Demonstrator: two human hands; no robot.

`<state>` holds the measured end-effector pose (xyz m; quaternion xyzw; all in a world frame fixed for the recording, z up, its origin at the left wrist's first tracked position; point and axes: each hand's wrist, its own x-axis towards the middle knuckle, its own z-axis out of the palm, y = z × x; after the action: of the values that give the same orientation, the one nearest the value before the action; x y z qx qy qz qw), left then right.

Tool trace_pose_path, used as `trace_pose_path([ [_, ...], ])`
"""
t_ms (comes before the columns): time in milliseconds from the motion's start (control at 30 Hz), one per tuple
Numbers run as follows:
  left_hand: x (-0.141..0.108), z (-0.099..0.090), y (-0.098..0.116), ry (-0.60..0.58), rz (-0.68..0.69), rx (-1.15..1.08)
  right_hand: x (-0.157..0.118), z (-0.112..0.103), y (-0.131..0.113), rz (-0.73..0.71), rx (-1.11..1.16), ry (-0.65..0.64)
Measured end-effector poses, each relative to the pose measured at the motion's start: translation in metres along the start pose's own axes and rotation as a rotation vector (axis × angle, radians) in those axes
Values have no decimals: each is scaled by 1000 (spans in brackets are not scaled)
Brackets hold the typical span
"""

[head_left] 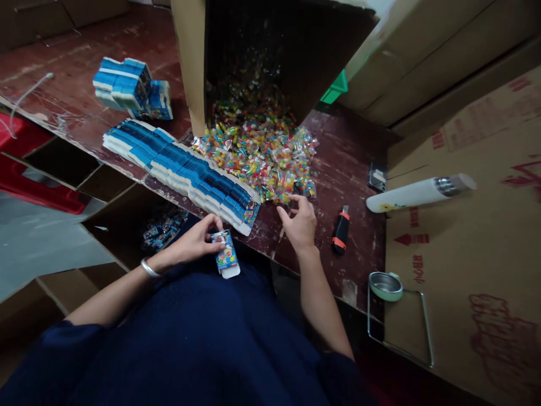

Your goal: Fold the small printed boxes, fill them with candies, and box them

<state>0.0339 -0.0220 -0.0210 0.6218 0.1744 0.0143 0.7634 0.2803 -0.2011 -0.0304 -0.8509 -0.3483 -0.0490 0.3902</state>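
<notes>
My left hand point(208, 235) grips a small blue printed candy box point(227, 255) over my lap, its white flap sticking out at the lower end. Close to the front of the heap, my right hand point(301, 221) is raised with thumb and fingers apart and nothing visible between them. Clear packets of colourful candies point(270, 152) spill from a large carton lying on its side. A long row of flattened blue boxes point(181, 169) lies along the table edge, its near end just beyond my left hand.
Bundled blue boxes point(122, 84) sit at the back left. A box cutter point(341, 231) lies right of my right hand, near a white bottle point(406, 194) and a small green cup point(385, 287). Below the table, a carton holds filled-looking boxes point(164, 228). A red stool point(38, 169) stands left.
</notes>
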Motion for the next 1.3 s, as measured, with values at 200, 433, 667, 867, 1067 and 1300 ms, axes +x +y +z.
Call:
trace_pose_path([
  [200,-19,-49,32,-366,-69,537,19,9,44,-8,-73,-52],
  [433,-8,-27,26,-306,-100,297,12,-8,25,-44,-18,184],
  [667,23,13,5,22,88,236,-3,-48,-44,-164,223,-18],
  [867,24,26,13,-7,169,170,-8,-43,-78,-329,164,-195],
  [1067,21,30,16,76,213,11,-23,-21,-77,-208,411,-263],
  [1300,20,38,13,31,229,-109,-50,3,-75,32,612,-188],
])
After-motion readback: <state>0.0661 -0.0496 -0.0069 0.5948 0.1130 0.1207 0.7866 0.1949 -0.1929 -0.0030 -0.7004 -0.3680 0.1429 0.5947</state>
